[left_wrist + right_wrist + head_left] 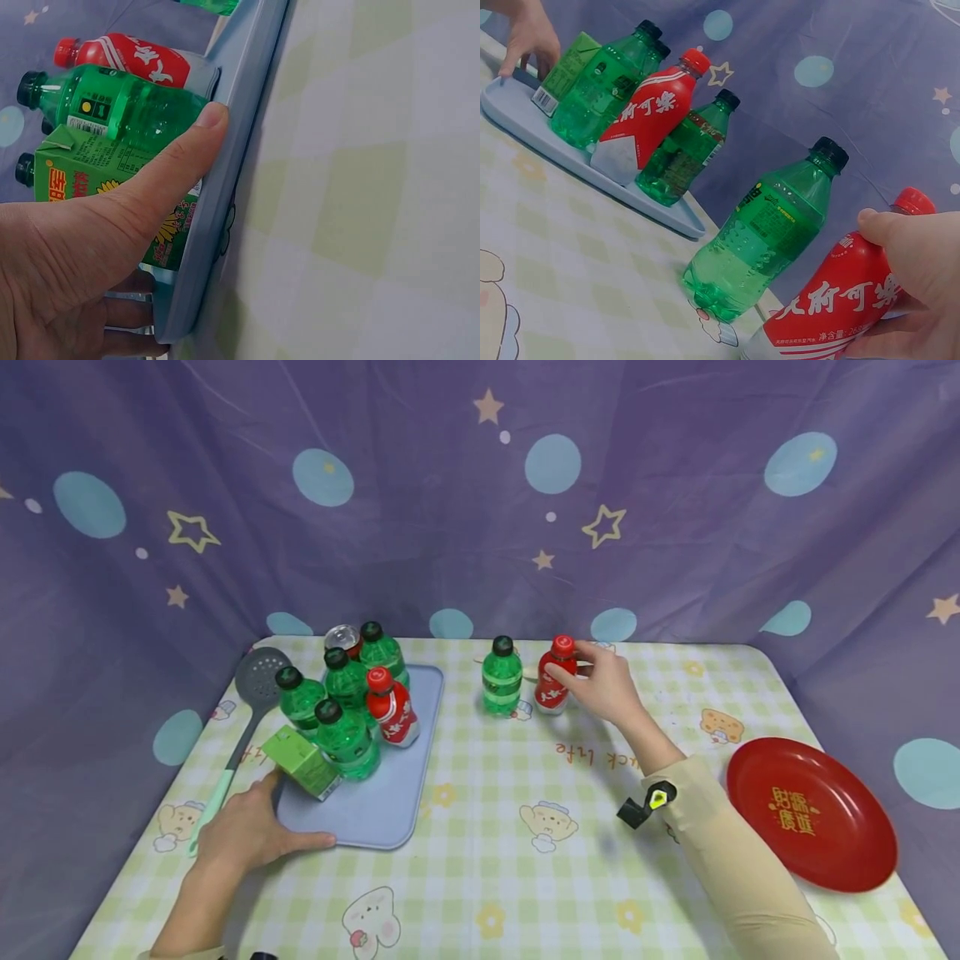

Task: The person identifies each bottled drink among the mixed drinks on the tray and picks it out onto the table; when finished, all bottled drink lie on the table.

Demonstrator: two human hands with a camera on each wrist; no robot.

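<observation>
Beside a green bottle (502,679), the right hand (606,685) is gripping a red bottle (552,692); the spread left hand (246,827) is touching the tray (396,806). Swinging leftward could topple the green bottle.

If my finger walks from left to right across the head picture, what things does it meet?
Slotted skimmer, green carton, red bottle on the tray, lone green bottle off the tray, held red bottle, red plate.
</observation>
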